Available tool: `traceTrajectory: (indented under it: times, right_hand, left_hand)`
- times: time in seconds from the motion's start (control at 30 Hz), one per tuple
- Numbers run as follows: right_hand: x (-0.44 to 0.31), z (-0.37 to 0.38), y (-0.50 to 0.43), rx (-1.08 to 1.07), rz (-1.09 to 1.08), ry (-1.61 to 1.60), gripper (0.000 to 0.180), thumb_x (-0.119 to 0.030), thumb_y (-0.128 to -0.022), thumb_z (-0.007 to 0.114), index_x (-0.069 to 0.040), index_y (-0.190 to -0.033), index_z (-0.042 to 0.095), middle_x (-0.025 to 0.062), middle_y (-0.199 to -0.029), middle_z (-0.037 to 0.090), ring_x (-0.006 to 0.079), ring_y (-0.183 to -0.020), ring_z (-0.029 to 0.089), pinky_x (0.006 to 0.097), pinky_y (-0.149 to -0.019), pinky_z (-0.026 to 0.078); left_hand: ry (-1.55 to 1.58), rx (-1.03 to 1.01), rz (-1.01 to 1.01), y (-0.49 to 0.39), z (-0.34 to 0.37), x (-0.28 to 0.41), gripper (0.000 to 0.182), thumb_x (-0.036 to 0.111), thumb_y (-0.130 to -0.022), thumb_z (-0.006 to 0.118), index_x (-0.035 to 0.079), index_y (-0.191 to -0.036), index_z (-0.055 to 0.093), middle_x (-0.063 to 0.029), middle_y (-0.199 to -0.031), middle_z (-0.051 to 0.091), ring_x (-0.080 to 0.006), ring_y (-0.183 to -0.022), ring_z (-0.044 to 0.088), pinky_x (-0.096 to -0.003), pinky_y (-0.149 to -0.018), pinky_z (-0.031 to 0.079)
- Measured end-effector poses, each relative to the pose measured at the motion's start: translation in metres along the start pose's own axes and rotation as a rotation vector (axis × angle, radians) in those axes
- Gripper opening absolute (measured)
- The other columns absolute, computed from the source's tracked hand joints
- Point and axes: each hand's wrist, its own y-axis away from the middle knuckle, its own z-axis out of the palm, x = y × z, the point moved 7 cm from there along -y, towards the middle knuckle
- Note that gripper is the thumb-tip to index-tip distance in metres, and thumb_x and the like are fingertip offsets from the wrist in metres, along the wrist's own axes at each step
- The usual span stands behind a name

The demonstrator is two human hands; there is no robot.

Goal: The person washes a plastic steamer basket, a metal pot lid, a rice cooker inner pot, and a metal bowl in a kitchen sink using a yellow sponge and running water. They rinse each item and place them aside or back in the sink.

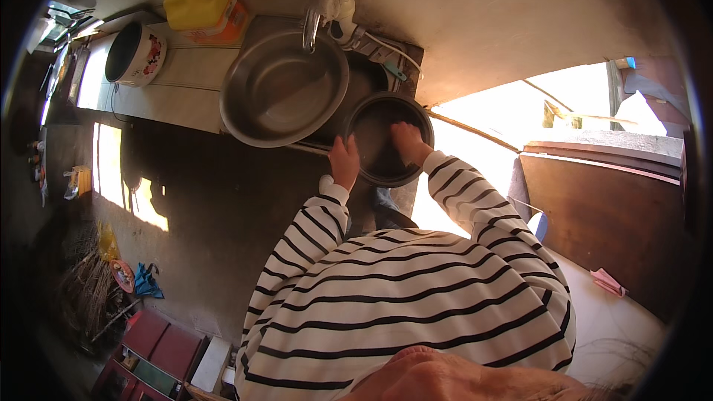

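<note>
A round dark pot (pixel 374 174) sits tilted at the right end of the sink counter. My left hand (pixel 345 162) grips its left rim, thumb and fingers at the edge. Inside the pot is my right hand (pixel 409 140), fingers curled against the inner surface; whether it holds something cannot be told. To the left lies a wide metal basin (pixel 284 89), under a faucet (pixel 311 28) that has a cloth or bag wrapped around its upper part. The dark sink (pixel 365 75) shows partly behind basin and pot.
On the counter (pixel 189 67) at left stand a yellow and orange jug (pixel 205 14) and a floral white pot (pixel 136 55). A green-handled tool (pixel 395 70) lies behind the sink. Brooms (pixel 89 284), a blue umbrella (pixel 147 280) and a red cabinet (pixel 161 345) are at lower left.
</note>
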Motion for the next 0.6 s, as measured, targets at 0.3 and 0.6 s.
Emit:
traceTrajectory:
  times: [0.3,0.6]
  right_hand:
    - [-0.028,-0.015,0.015,-0.016,-0.106,-0.007,0.01,-0.011,-0.078,0.064,-0.004,-0.085,0.066,0.0204,-0.089,0.069,0.0363,-0.086,0.07,0.0435,-0.073,0.059]
    - [-0.033,0.016,0.002,0.115,-0.085,-0.087,0.028,-0.009,-0.061,0.081,-0.005,-0.085,0.067,0.0193,-0.09,0.069,0.0359,-0.087,0.07,0.0429,-0.076,0.058]
  left_hand:
    - [-0.023,0.028,0.007,-0.002,-0.002,-0.011,0.039,0.029,-0.099,0.055,-0.006,-0.084,0.05,-0.0297,-0.07,0.052,-0.0523,-0.069,0.05,-0.0521,-0.059,0.039]
    - [-0.069,0.049,0.026,-0.004,0.0,-0.005,0.037,0.029,-0.098,0.054,-0.005,-0.084,0.051,-0.0326,-0.074,0.057,-0.0542,-0.077,0.055,-0.0569,-0.065,0.041]
